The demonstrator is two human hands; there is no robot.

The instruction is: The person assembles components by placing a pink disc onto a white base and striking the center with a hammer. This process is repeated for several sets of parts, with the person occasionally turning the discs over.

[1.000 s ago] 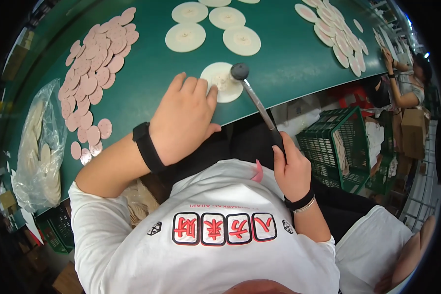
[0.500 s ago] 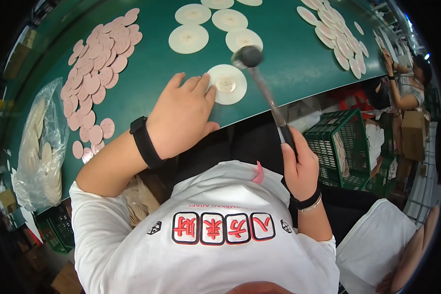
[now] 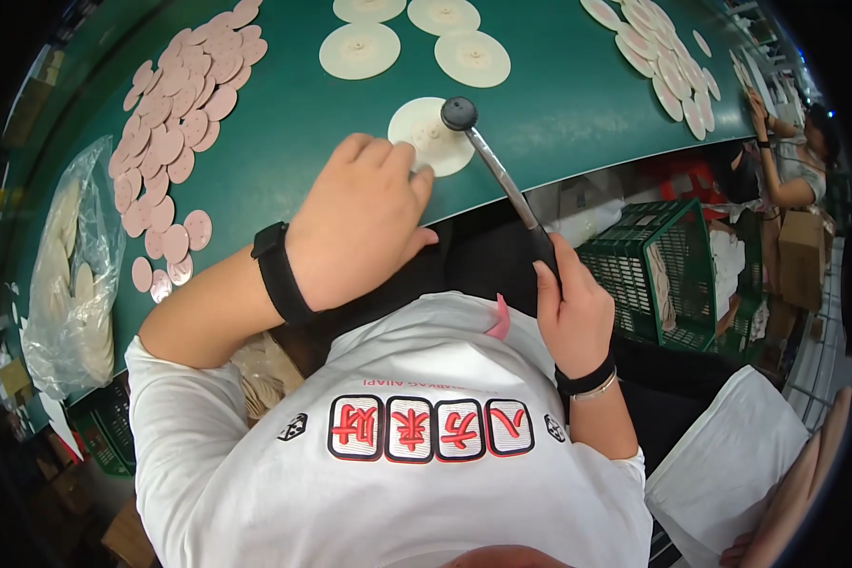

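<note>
Your right hand point(image 3: 577, 317) clasped a mallet point(image 3: 504, 180); your left hand point(image 3: 358, 225), fingers loosely parted, lay against a white disc point(image 3: 430, 135).

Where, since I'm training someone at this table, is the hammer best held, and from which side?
Probably by the dark lower end of its handle, coming from the near right, as the right hand does. The hammer slants from its black head, seen against the white disc, down toward the person's right, so that end lies nearest the body.
</note>
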